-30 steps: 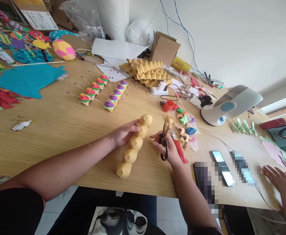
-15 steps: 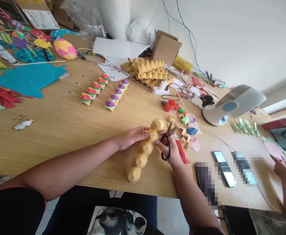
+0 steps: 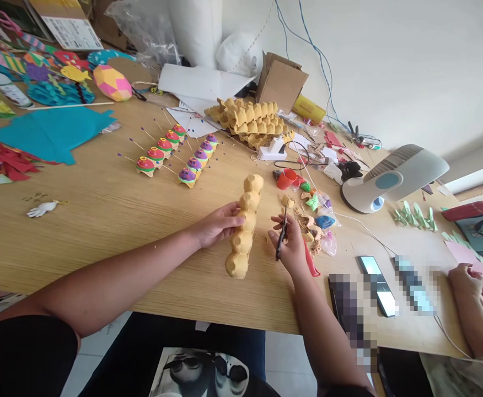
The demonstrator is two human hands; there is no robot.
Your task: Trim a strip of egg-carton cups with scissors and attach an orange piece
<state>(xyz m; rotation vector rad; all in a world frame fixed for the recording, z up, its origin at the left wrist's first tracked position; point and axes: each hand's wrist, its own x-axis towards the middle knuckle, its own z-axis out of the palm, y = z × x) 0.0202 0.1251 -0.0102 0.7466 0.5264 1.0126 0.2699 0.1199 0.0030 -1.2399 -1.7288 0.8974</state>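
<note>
A yellow egg carton strip point(image 3: 242, 240) with a single row of cups is held up over the table in my left hand point(image 3: 219, 225), thumb on its near side and the other fingers partly hidden behind it. My right hand point(image 3: 290, 240), a little to the right and apart from the strip, holds a pair of black-handled scissors point(image 3: 282, 234) with the blades pointing up and away from me. Farther back stand two painted carton strips, one red and green point(image 3: 157, 150) and one purple point(image 3: 198, 161), with thin sticks poking out of their sides.
Stacked yellow egg cartons point(image 3: 250, 118) lie at the back. Carton scraps and a red cup point(image 3: 286, 178) are to the right, before a white fan point(image 3: 390, 176). Phones point(image 3: 377, 285) lie at right, near another person's hands point(image 3: 467, 281). Blue paper point(image 3: 51, 132) is at left.
The strip has tilted more upright, its top end lower and farther left. My right hand has come away from it with the scissors turned edge-on. The other person's hands moved at right.
</note>
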